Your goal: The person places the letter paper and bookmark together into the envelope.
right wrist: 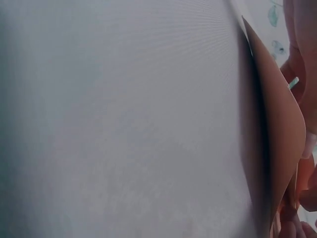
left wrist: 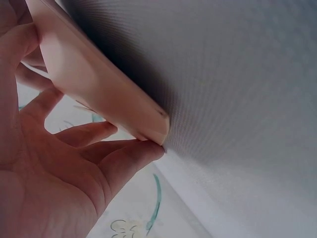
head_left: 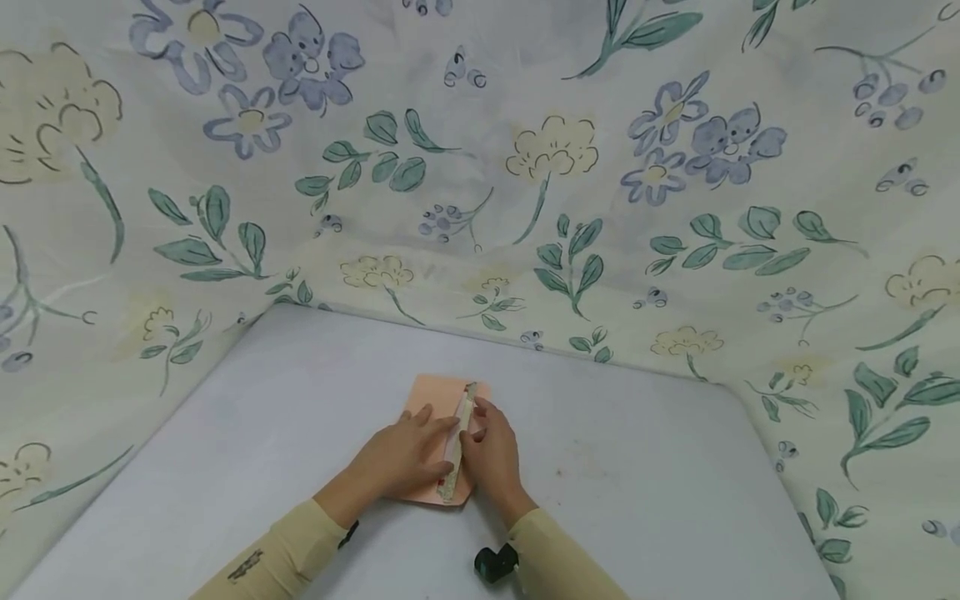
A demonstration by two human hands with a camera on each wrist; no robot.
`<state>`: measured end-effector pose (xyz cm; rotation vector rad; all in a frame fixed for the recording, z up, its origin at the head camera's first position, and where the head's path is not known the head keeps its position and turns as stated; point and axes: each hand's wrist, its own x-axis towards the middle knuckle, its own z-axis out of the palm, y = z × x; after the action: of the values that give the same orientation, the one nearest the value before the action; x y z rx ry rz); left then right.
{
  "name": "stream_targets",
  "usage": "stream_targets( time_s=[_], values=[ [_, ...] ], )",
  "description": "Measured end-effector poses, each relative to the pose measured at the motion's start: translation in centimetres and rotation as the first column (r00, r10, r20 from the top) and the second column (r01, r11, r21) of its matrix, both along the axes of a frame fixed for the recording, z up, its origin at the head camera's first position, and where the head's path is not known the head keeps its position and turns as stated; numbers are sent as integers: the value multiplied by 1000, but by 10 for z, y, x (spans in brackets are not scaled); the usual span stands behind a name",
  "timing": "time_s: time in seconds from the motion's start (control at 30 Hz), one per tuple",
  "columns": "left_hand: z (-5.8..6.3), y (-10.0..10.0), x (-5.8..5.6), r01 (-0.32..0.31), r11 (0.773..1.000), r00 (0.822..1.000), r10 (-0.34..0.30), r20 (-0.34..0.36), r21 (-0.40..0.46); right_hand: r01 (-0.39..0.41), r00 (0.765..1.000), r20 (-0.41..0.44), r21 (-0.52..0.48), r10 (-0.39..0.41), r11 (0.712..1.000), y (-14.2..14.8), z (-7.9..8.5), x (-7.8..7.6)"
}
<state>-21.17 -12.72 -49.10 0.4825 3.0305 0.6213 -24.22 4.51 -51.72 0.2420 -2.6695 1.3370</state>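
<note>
Lying flat near the middle of a pale grey table (head_left: 637,467), a sheet of peach-coloured paper (head_left: 435,398) is pressed down by both hands. The paper is thin and smooth, with straight edges and clipped corners, and a narrow, pale ruler (head_left: 459,442) is laid lengthwise across it, running from the near edge towards the far one. The left hand (head_left: 405,457) is spread flat on the paper, its fingers straight and reaching to the ruler's side; in the left wrist view the paper's (left wrist: 94,79) edge is seen lifted slightly off the table (left wrist: 237,99), with the fingertips (left wrist: 143,151) touching its corner. The right hand (head_left: 491,454) is set against the other side of the ruler, fingers lightly bent over it, though whether the ruler is pinched or only pressed cannot be told. In the right wrist view the paper (right wrist: 277,134) is seen edge-on, bowed a little above the table's (right wrist: 124,124) finely woven, matt surface. Cream sleeves (head_left: 296,542) are worn on both arms, and a small black device (head_left: 495,563) is strapped at the right wrist. Behind and on both sides, the table is enclosed by a draped cloth (head_left: 480,167) printed with blue and yellow flowers and green leaves.
</note>
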Motion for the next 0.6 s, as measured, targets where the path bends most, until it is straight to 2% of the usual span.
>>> stream_targets(
  time_s=[0.1,0.3,0.6],
  values=[
    [-1,1,-1,-1,1000,1000,1,-4,-5,-3,1000,-9,-6,3,1000,3,1,2],
    [-4,-1,-1,-7,1000,1000,7,10,15,-64,998,13,-26,64,998,1,-1,2],
    [-2,-1,-1,12,1000,1000,-12,-16,11,-64,998,18,-39,65,997,-2,-2,0]
  ],
)
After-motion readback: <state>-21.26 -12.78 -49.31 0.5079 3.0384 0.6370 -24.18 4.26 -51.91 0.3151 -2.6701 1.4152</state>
